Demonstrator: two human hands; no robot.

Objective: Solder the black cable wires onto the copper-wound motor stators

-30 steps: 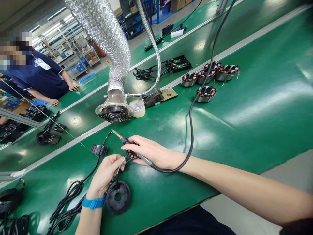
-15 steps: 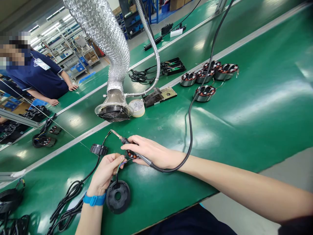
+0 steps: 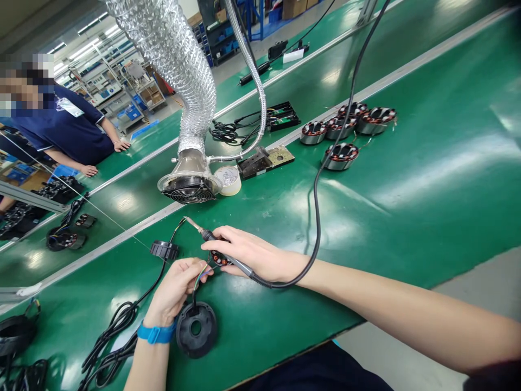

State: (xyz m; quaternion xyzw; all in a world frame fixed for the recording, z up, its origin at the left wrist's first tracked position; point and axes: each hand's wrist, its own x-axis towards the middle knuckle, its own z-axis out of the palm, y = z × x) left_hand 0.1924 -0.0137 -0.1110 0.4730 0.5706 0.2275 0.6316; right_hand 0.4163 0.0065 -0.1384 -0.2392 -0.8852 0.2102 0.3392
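My right hand [image 3: 248, 251] grips a soldering iron [image 3: 236, 262] from above, its tip pointing up and left, close to the bared ends of a thin cable [image 3: 178, 228]. Beneath that hand a copper-wound stator [image 3: 220, 258] is partly hidden; whether my fingers also hold it is unclear. My left hand [image 3: 181, 279] is closed in a pinch on thin coloured wires [image 3: 198, 279]. These wires come out of a round black cover [image 3: 196, 329] with a centre hole, lying below my left hand. A black ring-shaped cap [image 3: 164, 249] sits on the cable just above my left hand.
A fume duct with fan [image 3: 189, 187] hangs ahead, beside a tape roll [image 3: 228, 180] and an iron stand [image 3: 266, 161]. Several stators [image 3: 342, 156] stand at right. Coiled black cables [image 3: 109, 347] lie at left. The iron's cord [image 3: 316, 217] arcs overhead. A co-worker [image 3: 69, 125] stands across the line.
Parts on the middle strip, including the black cases with cords and a stator with cables, have shifted slightly left. My hands and the soldering iron have hardly moved.
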